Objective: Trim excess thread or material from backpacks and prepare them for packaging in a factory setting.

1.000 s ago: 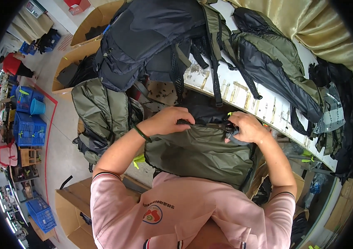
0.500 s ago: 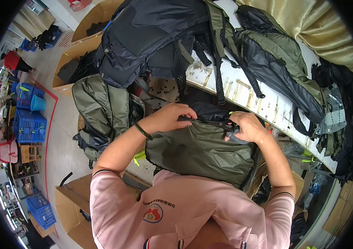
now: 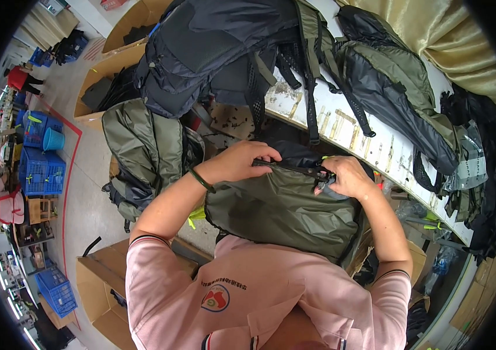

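Note:
An olive-green backpack (image 3: 283,213) with a black edge lies across my lap, against my pink shirt. My left hand (image 3: 236,161) pinches the dark strip along its top edge between thumb and fingers. At the upper right of the same edge, my right hand (image 3: 347,178) is closed around a small grey and black object (image 3: 328,185). The fingers hide most of that object, so its kind cannot be made out. Black fabric (image 3: 289,154) of the bag bulges just beyond both hands.
Ahead stands a worn white table (image 3: 341,125) with a large dark backpack (image 3: 201,52) and a green-black one (image 3: 400,105). Another olive backpack (image 3: 149,151) rests at my left. Open cardboard boxes (image 3: 102,297) flank me. Blue crates (image 3: 42,169) stand farther left, near a person in red (image 3: 17,79).
My left hand has shifted slightly to the right along the top edge. My right hand stays in nearly the same spot. The view has tilted a little.

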The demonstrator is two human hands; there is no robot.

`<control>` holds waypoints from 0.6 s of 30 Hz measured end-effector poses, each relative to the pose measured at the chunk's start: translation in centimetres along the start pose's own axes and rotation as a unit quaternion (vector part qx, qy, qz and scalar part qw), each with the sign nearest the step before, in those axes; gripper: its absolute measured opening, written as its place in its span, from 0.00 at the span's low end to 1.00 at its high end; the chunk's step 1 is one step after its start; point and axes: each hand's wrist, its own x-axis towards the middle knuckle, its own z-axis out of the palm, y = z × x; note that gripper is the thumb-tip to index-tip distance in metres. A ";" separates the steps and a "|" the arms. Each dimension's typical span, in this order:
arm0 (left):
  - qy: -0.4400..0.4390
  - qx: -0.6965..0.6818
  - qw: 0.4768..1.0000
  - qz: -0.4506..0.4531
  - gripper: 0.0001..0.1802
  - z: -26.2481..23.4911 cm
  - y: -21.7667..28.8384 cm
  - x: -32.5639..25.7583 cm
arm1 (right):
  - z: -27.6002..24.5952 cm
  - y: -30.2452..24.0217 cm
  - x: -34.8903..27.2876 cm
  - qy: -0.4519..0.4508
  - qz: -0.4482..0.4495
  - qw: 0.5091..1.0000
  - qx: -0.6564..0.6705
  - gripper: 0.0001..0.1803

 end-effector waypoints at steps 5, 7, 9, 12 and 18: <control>-0.004 0.023 1.000 -0.004 0.21 -0.1 0.3 0.0 | -0.1 -0.9 0.6 0.013 -0.008 1.000 0.003 0.31; -0.004 0.027 1.000 -0.009 0.22 0.0 0.3 0.0 | -0.1 -1.2 0.9 0.008 0.004 1.000 -0.004 0.31; -0.005 0.027 1.000 -0.011 0.22 -0.1 0.4 0.0 | 0.0 -1.4 1.1 0.012 0.002 1.000 -0.003 0.31; -0.004 0.025 1.000 -0.016 0.22 -0.1 0.5 0.0 | 0.1 -1.4 1.3 0.021 -0.001 1.000 -0.009 0.30; 0.005 0.030 1.000 -0.006 0.22 0.1 0.1 -0.1 | 0.7 -1.1 1.1 0.041 -0.012 0.999 -0.024 0.28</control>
